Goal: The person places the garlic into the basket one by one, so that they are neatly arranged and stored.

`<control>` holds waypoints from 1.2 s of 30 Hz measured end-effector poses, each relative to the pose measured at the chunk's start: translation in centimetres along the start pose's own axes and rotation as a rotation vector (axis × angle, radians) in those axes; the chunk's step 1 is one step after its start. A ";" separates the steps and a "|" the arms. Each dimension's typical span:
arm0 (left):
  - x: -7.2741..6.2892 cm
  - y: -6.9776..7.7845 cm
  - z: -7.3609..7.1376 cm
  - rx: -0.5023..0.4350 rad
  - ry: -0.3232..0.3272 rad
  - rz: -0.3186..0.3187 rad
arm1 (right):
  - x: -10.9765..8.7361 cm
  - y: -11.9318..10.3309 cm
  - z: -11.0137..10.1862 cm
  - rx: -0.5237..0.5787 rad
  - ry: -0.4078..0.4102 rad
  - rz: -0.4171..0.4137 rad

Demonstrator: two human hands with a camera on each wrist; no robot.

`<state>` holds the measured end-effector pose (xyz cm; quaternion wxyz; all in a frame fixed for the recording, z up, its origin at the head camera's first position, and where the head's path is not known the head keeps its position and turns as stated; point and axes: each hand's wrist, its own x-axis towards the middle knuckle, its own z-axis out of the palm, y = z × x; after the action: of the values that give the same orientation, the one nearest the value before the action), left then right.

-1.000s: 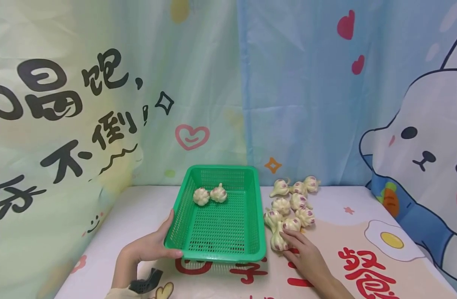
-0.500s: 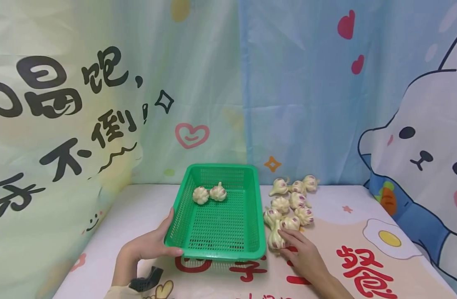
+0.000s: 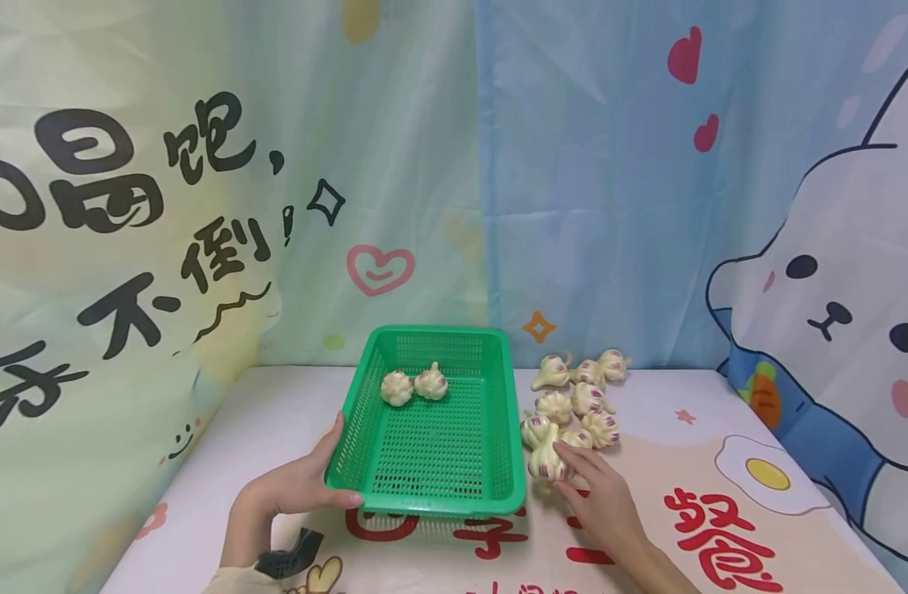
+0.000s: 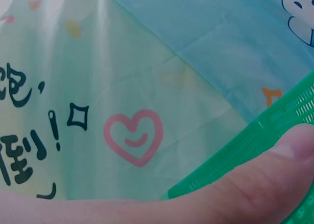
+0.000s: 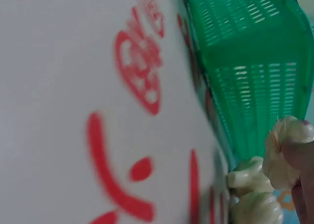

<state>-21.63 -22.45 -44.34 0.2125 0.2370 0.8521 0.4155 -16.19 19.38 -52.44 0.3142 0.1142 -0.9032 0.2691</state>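
My left hand (image 3: 294,487) holds the near left corner of a green plastic basket (image 3: 432,505), thumb at the front rim and fingers along the outer left side. The left wrist view shows the thumb (image 4: 255,184) against the green wall. Two garlic bulbs (image 3: 431,382) sit side by side at the back left inside the basket. Right of the basket, my right hand (image 3: 606,503) pinches a garlic bulb (image 3: 547,462) with its stem up. The right wrist view has this bulb (image 5: 280,157) between thumb and fingers, slightly raised, beside the basket's wall.
Several more garlic bulbs (image 3: 554,406) lie in a loose cluster reaching back along the basket's right side. A printed cloth (image 3: 677,487) covers the table. Behind it hangs a printed curtain (image 3: 588,206). A black device (image 3: 290,557) is strapped to the left wrist.
My right hand has lifted the garlic bulb slightly and moved it a little away from me. The left hand and the basket keep their places.
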 end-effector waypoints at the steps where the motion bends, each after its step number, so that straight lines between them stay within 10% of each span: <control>1: 0.0 0.0 0.0 0.002 0.000 0.003 | 0.1 -0.1 -0.1 0.001 0.012 0.011; 18: -0.1 0.1 -0.1 0.022 0.010 -0.012 | 3.3 -2.9 -1.9 0.159 -0.026 0.236; 36: -0.1 0.2 0.1 0.030 0.015 -0.033 | 7.9 -5.8 0.2 0.359 -0.115 0.204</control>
<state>-21.49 -22.37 -44.25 0.2096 0.2227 0.8635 0.4010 -20.22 14.20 -45.25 0.2080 0.0914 -0.8640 0.4494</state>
